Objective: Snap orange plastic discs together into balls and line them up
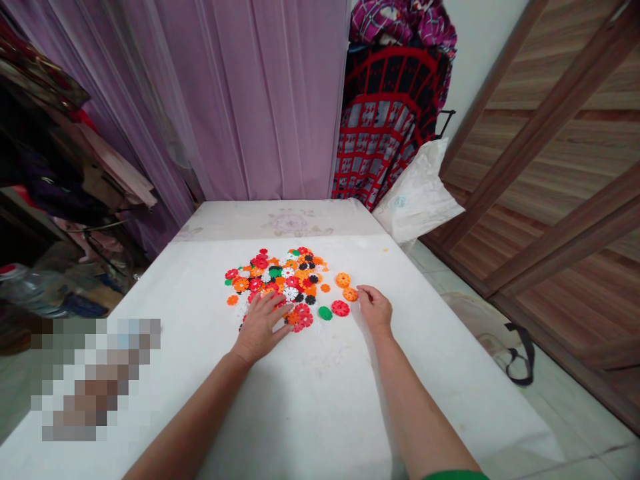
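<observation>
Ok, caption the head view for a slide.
Left hand flat on a pile of plastic discs; right hand pinching an orange disc beside it.

Purple curtains [240, 100] hang behind the white table [310, 400]; wooden panelling [560, 167] lines the right.

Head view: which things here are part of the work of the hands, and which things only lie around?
In use:
- disc pile, under the left hand
- orange disc, at the right hand fingers
- table

Lying about:
- white bag
- red cloth
- curtain
- bottle
- black strap
</observation>
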Action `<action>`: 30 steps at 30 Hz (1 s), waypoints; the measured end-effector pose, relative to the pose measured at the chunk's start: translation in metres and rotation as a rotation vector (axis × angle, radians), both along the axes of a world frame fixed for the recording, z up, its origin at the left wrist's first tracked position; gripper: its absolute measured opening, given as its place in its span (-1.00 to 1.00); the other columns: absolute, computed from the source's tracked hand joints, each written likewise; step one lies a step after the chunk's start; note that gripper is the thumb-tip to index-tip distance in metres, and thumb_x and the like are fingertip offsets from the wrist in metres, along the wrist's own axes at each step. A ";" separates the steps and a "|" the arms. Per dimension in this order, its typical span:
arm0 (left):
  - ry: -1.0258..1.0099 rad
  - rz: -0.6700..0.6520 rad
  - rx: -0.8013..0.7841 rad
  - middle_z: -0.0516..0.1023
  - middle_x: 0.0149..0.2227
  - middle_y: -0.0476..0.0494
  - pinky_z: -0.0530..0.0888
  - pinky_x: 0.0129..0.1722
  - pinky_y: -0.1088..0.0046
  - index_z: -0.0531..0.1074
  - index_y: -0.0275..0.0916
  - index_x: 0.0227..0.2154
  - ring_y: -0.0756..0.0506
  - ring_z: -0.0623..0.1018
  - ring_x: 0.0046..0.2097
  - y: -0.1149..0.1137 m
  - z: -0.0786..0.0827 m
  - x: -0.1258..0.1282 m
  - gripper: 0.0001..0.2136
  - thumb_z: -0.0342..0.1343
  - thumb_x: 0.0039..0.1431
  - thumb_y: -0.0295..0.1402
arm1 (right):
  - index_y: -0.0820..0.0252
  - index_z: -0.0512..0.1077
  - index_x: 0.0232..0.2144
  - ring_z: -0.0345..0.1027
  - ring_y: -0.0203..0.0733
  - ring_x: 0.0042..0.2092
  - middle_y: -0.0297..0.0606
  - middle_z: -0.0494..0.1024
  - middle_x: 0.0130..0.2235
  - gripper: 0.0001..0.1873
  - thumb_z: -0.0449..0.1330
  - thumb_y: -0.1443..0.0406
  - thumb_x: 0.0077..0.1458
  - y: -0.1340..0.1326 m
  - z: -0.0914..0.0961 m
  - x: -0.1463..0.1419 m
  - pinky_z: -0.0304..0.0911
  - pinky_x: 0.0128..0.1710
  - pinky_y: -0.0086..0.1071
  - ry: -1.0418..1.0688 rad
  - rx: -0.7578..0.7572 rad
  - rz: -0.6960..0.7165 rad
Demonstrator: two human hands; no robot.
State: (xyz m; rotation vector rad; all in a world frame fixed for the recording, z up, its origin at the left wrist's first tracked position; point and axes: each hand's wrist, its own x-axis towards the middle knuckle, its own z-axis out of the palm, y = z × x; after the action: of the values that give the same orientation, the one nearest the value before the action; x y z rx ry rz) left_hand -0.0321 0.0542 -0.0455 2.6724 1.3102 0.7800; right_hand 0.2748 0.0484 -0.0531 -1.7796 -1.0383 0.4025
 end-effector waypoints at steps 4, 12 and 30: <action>0.040 -0.023 -0.020 0.51 0.10 -0.14 0.12 0.26 -0.19 0.55 0.05 -0.06 -0.32 0.35 0.23 0.000 0.002 0.005 -0.72 0.12 0.18 -0.14 | 0.14 0.57 -0.33 0.48 -0.06 -0.20 -0.21 0.65 -0.25 -0.58 0.03 0.04 -0.02 0.001 -0.003 0.001 0.32 -0.12 -0.25 -0.009 -0.016 0.020; -0.006 -0.033 -0.018 0.53 0.07 -0.17 0.16 0.27 -0.14 0.54 -0.04 -0.10 -0.27 0.39 0.21 0.000 -0.006 0.002 -0.74 0.13 0.18 -0.17 | 0.19 0.58 -0.36 0.47 -0.05 -0.27 -0.15 0.65 -0.30 -0.55 0.07 0.01 -0.07 0.002 -0.006 0.001 0.34 -0.19 -0.25 0.037 0.063 -0.017; -0.027 -0.045 -0.087 0.55 0.00 -0.19 0.25 0.21 -0.03 0.56 -0.09 -0.10 -0.22 0.46 0.09 0.075 0.021 0.090 -0.74 0.17 0.15 -0.23 | 0.13 0.59 -0.39 0.48 -0.10 -0.32 -0.21 0.66 -0.32 -0.61 0.10 0.02 -0.05 0.003 -0.013 0.001 0.36 -0.22 -0.26 0.017 0.067 -0.029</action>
State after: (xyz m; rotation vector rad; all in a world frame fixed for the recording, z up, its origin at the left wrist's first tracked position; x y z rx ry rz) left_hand 0.0577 0.1294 -0.0248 2.6048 1.2441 0.7335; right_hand 0.2761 0.0517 -0.0658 -1.7270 -1.0017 0.3599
